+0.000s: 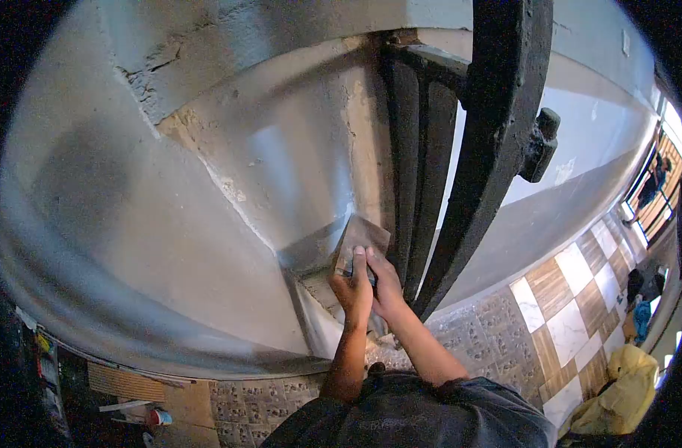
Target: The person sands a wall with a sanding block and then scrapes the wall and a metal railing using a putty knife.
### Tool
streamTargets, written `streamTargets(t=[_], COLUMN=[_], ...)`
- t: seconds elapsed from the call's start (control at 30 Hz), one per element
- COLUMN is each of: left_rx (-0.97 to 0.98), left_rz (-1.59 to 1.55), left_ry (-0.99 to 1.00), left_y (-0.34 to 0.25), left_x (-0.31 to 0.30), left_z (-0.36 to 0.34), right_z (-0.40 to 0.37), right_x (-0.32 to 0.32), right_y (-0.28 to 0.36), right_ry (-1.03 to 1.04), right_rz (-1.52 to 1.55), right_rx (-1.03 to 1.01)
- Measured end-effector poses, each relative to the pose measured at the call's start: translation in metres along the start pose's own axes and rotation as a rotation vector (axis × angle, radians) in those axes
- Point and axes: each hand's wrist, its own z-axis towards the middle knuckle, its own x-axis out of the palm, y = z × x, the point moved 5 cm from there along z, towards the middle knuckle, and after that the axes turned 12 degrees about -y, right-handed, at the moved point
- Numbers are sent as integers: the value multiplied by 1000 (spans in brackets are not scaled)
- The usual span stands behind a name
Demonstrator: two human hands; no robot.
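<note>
Both my hands are closed on a wide putty knife (365, 231) with a flat, grey-brown rectangular blade; its handle is hidden by the fingers. My left hand (354, 290) and my right hand (386, 285) sit side by side, thumbs together at the base of the blade. The blade points away from me, its far edge right at the grey wall recess (296, 157). Just beyond it runs a rough, chipped plaster strip (367, 142) beside a dark frame (406, 149).
A thick dark metal bar with a bolt (498, 127) rises close to the right of my hands. Checkered tiles (568, 299) cover the floor at right, near a yellow sack (617, 392). Cardboard (184, 403) and a small red-and-white tub (160, 417) lie lower left. A person (654, 179) is far right.
</note>
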Motion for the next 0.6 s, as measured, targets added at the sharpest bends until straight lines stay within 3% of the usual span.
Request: streamTargets(t=[0.03, 0.1, 0.17, 0.23, 0.27, 0.37, 0.4, 0.43, 0.5, 0.6], left_rx=[5, -50, -106, -187, -182, -199, -204, -224, -250, -272], left_rz=[-38, -57, -71, -242, -252, -225, -226, -200, -161, -291], left_ry=[-20, -92, -169, -117, -128, -179, -182, -226, -276, -123], left_y=[5, 19, 26, 22, 21, 15, 17, 22, 35, 43], left_x=[1, 7, 3, 7, 4, -8, -8, -10, -16, -15], left_z=[0, -2, -1, 2, 1, -10, -11, -14, -18, -13], right_z=[4, 9, 8, 12, 10, -10, 0, 10, 12, 12], right_x=[1, -2, 5, 9, 9, 0, -8, -23, -36, -29], right_y=[-2, 9, 17, 28, 33, 31, 17, 7, 1, 6], right_ry=[-5, -354, -366, -253, -241, -267, -153, -154, -286, -170], right_rz=[3, -423, -449, -372, -452, -646, -437, -443, -592, -508], right_rx=[5, -196, -207, -471, -491, -342, -379, -375, -303, -330])
